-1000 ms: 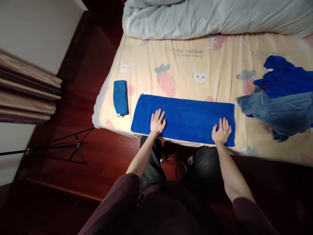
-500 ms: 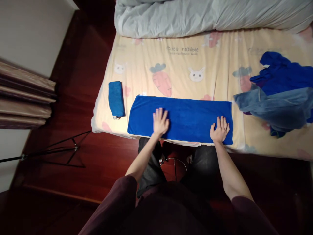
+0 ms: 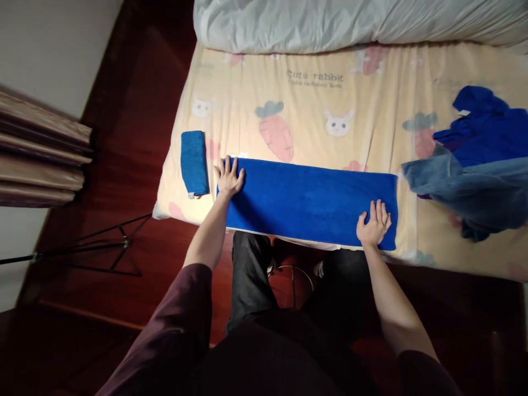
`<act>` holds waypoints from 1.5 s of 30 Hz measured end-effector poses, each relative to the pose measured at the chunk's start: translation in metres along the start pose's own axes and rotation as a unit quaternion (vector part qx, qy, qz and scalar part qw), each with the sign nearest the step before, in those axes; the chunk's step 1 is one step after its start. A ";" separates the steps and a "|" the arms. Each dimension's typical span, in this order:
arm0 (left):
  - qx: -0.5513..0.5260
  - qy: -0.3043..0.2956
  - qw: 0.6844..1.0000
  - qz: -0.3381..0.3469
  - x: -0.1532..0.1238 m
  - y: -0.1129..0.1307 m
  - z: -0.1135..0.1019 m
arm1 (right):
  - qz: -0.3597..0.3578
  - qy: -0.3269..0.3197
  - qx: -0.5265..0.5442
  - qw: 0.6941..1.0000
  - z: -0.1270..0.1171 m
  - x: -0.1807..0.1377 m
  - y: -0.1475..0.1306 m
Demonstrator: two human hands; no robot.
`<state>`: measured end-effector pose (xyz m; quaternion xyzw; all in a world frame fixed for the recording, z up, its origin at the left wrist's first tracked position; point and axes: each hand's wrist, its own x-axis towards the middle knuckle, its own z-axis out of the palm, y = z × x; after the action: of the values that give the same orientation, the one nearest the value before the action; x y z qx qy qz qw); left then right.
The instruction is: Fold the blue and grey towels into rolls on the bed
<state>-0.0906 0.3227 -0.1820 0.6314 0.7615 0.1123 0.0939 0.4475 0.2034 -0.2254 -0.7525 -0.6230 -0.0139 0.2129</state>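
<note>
A long bright blue towel (image 3: 309,201) lies folded in a strip along the near edge of the bed (image 3: 305,110). My left hand (image 3: 228,177) rests flat and open on the towel's left end, fingers spread. At the towel's right end, near its front corner, my right hand (image 3: 373,223) presses flat with fingers apart. Neither hand holds anything. A small folded teal towel (image 3: 193,162) lies just left of my left hand.
A heap of blue and grey-blue cloths (image 3: 474,165) sits at the bed's right. A grey duvet (image 3: 355,25) is bunched along the far side. A black stand (image 3: 94,247) lies on the dark wood floor at left, near curtains (image 3: 41,165).
My left hand slid left along the towel, from its middle-left part to its left end. My right hand stayed at the right end.
</note>
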 end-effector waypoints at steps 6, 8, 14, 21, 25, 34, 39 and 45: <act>-0.049 -0.012 0.991 0.126 -0.074 0.047 0.020 | 0.004 -0.021 -0.014 1.000 -0.003 0.000 -0.005; -0.081 0.000 0.989 0.123 -0.097 0.057 0.030 | 0.009 -0.031 -0.017 0.999 -0.005 0.001 -0.008; -0.135 0.040 0.984 0.105 -0.100 0.054 0.041 | 0.032 -0.060 -0.022 0.997 -0.019 0.001 -0.010; -0.146 0.077 0.980 0.110 -0.099 0.052 0.045 | 0.009 -0.109 0.071 0.991 0.001 0.000 -0.145; -0.152 0.079 0.978 0.117 -0.099 0.049 0.048 | -0.165 -0.164 0.183 0.955 0.044 -0.013 -0.278; -0.169 0.070 0.976 0.115 -0.100 0.050 0.046 | -0.213 -0.224 0.102 0.946 0.032 0.034 -0.177; -0.155 0.078 0.978 0.120 -0.101 0.051 0.044 | -0.050 -0.205 0.013 0.977 -0.005 0.090 -0.035; -0.140 0.089 0.979 0.121 -0.101 0.052 0.042 | 0.012 -0.170 0.003 0.985 -0.014 0.119 0.009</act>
<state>-0.0106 0.2350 -0.2071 0.6868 0.6617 0.2839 0.0992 0.4862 0.3079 -0.1813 -0.7505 -0.6414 0.1187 0.1062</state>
